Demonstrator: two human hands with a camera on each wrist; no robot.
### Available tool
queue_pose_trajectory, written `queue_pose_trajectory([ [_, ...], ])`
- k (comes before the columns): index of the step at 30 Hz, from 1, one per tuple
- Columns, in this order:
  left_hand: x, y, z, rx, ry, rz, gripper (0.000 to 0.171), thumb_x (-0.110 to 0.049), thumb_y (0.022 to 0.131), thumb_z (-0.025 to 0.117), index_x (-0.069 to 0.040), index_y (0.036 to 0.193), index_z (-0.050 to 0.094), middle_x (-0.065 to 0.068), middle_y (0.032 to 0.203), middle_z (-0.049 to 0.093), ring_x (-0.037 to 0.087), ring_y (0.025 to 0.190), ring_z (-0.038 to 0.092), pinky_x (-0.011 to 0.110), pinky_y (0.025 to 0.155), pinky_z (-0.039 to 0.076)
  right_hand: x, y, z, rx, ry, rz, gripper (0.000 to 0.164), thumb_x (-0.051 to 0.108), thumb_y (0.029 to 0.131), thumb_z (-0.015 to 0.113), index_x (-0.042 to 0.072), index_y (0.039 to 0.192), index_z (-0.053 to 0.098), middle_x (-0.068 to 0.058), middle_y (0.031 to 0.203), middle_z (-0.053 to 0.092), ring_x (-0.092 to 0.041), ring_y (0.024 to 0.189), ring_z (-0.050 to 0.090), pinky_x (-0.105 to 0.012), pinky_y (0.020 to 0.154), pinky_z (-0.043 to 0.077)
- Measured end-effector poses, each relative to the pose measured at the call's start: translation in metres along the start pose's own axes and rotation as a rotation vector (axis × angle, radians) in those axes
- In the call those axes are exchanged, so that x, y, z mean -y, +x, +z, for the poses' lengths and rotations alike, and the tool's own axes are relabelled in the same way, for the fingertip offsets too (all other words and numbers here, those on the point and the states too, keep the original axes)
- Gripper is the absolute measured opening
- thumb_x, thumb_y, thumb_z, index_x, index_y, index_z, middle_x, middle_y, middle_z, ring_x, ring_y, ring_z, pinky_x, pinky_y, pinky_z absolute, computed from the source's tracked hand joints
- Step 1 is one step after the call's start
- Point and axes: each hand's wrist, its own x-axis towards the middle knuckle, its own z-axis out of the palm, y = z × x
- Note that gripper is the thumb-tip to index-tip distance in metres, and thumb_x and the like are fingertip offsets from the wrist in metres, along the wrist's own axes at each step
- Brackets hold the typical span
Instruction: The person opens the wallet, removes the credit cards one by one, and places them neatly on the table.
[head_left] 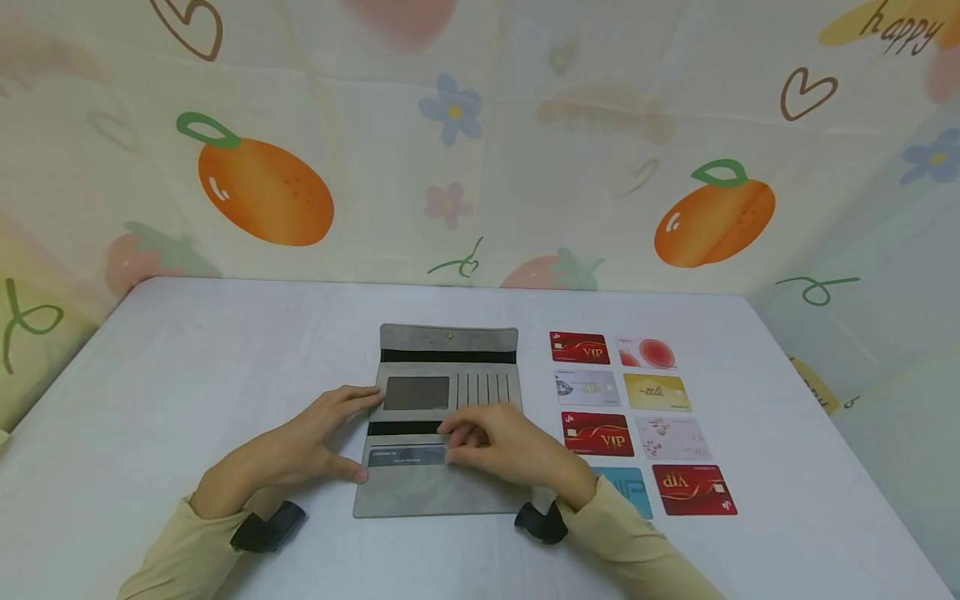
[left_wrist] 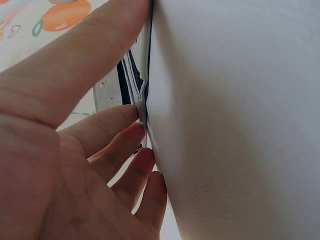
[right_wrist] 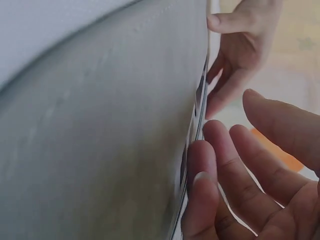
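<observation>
A grey wallet (head_left: 420, 500) lies unfolded on the table, with a dark clear-window pocket, a row of narrow card slots and two black bands. A blue-grey strip with small lettering (head_left: 405, 456) shows below the lower band. My left hand (head_left: 300, 446) rests along the wallet's left edge, thumb low and fingers spread higher up. Over the wallet's middle, my right hand (head_left: 510, 446) has loosely bent fingers at the lower band and beside the lettered strip. The right wrist view shows fingertips (right_wrist: 202, 155) right at the wallet, with the thumb apart and nothing visible held.
To the right lie two columns of cards, among them a red VIP card (head_left: 597, 434), a gold card (head_left: 657, 392) and a teal card (head_left: 630, 492) partly behind my right sleeve. A patterned cloth (head_left: 495, 167) hangs behind the white table (head_left: 225, 350).
</observation>
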Motion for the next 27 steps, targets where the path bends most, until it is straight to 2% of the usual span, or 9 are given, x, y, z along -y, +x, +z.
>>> queue_pose_trajectory([
  [5,0.001,0.0,0.0,-0.005,0.0,0.005,0.096,-0.036,0.072,0.087,-0.001,0.148,0.041,0.02,0.154,0.035,0.046,0.141,0.028,0.07,0.109,0.028,0.0,0.004,0.005,0.019,-0.026,0.025,0.026,0.015,0.09,0.073,0.006,0.114,0.07,0.0,0.093,0.072,-0.003,0.079,0.06,-0.016,0.074,0.051],
  [12,0.001,0.0,0.0,0.0,0.001,0.009,0.096,-0.037,0.073,0.086,-0.001,0.148,0.041,0.02,0.154,0.035,0.047,0.141,0.028,0.07,0.109,0.028,0.002,0.01,0.009,0.035,-0.083,0.03,0.02,0.015,0.089,0.074,0.002,0.105,0.073,0.0,0.08,0.069,-0.003,0.069,0.054,-0.017,0.064,0.046],
  [18,0.001,0.0,0.0,-0.002,-0.003,0.001,0.096,-0.037,0.072,0.087,-0.001,0.148,0.041,0.02,0.154,0.035,0.046,0.141,0.028,0.07,0.109,0.027,0.003,0.013,0.012,0.01,-0.128,0.053,0.015,0.013,0.088,0.074,0.004,0.1,0.074,0.004,0.074,0.064,-0.003,0.067,0.051,-0.016,0.062,0.042],
  [27,0.001,-0.001,-0.001,-0.005,-0.007,-0.011,0.096,-0.036,0.072,0.087,0.0,0.148,0.041,0.02,0.154,0.035,0.046,0.141,0.027,0.07,0.11,0.027,0.005,0.013,0.014,-0.025,-0.11,0.098,0.013,0.013,0.085,0.077,0.004,0.094,0.074,0.005,0.066,0.057,-0.005,0.063,0.049,-0.018,0.058,0.039],
])
